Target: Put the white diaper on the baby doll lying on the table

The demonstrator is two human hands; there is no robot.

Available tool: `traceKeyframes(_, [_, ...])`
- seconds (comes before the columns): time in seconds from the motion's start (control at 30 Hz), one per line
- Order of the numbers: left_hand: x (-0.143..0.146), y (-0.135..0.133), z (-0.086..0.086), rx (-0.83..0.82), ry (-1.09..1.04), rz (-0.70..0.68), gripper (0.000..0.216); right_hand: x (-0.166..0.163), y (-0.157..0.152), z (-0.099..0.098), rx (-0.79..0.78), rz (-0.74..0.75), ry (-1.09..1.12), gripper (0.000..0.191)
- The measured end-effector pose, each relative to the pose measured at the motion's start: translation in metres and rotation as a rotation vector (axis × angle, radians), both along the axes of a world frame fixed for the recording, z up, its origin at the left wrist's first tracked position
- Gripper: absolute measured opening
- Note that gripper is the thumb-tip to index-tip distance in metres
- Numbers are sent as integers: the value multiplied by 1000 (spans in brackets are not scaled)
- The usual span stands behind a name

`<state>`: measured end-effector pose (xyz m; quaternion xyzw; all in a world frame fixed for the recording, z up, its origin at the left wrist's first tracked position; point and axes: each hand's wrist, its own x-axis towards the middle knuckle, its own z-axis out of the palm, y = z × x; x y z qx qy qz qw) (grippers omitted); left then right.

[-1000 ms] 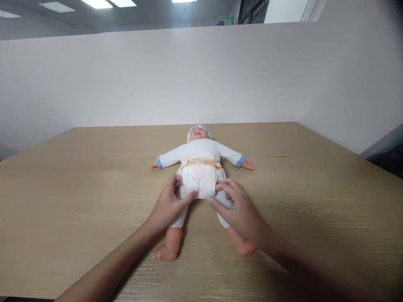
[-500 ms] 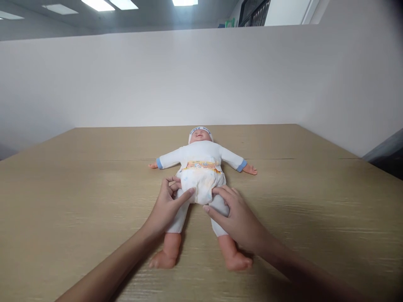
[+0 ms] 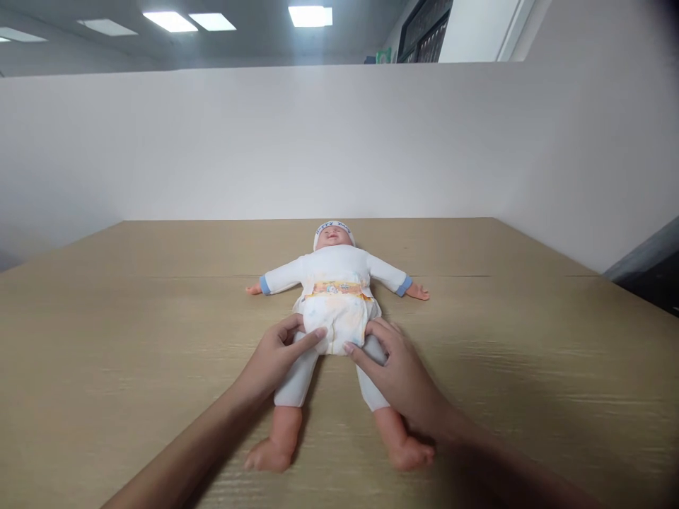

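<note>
A baby doll (image 3: 334, 272) in a white suit with blue cuffs and a white cap lies on its back on the wooden table (image 3: 132, 339), arms spread, bare feet toward me. It wears a white diaper (image 3: 337, 318) with an orange printed waistband. My left hand (image 3: 273, 357) pinches the diaper's lower left edge at the doll's thigh. On the other side my right hand (image 3: 395, 371) rests over the doll's other thigh, with its fingertips on the diaper's lower right edge.
White partition walls (image 3: 318, 141) stand behind the table and along its right side. The table's right edge drops off to a dark floor area (image 3: 652, 272). Ceiling lights show above the partition.
The doll's legs have straightened and lie flatter and longer toward me. Both hands stayed at the diaper's lower edge, shifting slightly down with it. The view tilted a little.
</note>
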<state>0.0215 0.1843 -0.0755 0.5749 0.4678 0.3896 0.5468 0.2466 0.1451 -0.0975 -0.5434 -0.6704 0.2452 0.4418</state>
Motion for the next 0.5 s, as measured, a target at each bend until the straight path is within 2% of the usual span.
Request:
traceKeyframes(0.13, [3, 4, -5, -74, -192, 4, 54, 2, 1, 1, -40, -16, 62, 21])
traceKeyframes(0.3, [5, 3, -4, -118, -249, 0, 59, 3, 2, 2, -89, -32, 90, 25])
traceKeyframes(0.5, [6, 2, 0, -119, -273, -10, 55, 8, 3, 7, -88, -75, 1, 29])
